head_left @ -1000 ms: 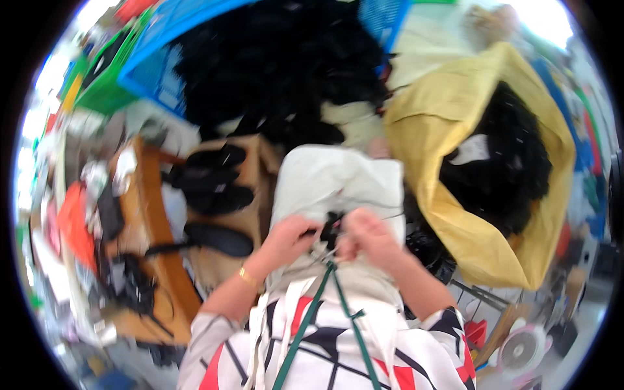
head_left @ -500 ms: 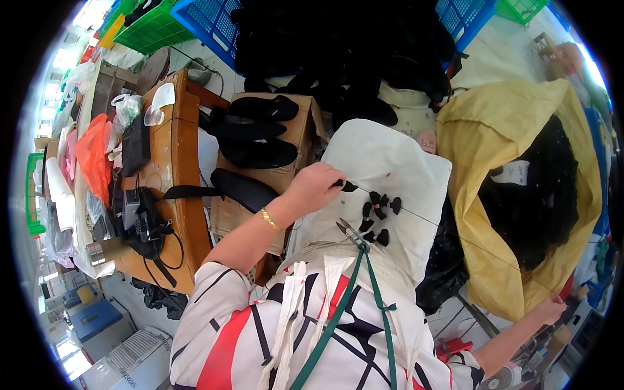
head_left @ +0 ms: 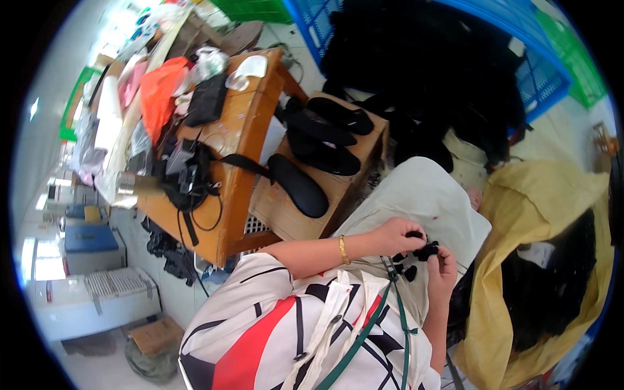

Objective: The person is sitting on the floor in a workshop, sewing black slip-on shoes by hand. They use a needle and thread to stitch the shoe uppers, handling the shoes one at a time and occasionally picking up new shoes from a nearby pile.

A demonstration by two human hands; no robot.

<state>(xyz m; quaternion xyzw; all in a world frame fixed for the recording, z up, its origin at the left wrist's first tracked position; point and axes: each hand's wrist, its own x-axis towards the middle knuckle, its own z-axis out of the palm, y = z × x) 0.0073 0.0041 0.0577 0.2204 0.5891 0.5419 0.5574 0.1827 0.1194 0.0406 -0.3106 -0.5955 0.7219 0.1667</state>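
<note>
My left hand (head_left: 392,237) and my right hand (head_left: 444,268) are close together over the pale cloth (head_left: 416,192) on my lap. Fingertips of the left pinch a small black fabric piece (head_left: 414,234). A small black fabric bow (head_left: 426,251) is between the right thumb and fingers, almost touching the left hand's piece. Beneath them lie more small black bows (head_left: 409,273), partly covered by my hands. Beside these are metal scissors (head_left: 388,263), tied to a green cord (head_left: 364,335) running down my front; the left forearm hides part of this area.
Black shoes (head_left: 312,143) lie on a cardboard box (head_left: 276,201) to the left, by a wooden table (head_left: 244,123) with a black bag (head_left: 188,179). A yellow sack (head_left: 487,338) with black contents stands right. Ahead, a blue crate (head_left: 549,81) holds a black heap.
My right hand has come from the far right to meet the left over my lap and now grips a black bow. The left has moved nearer the scissors. The view has turned left.
</note>
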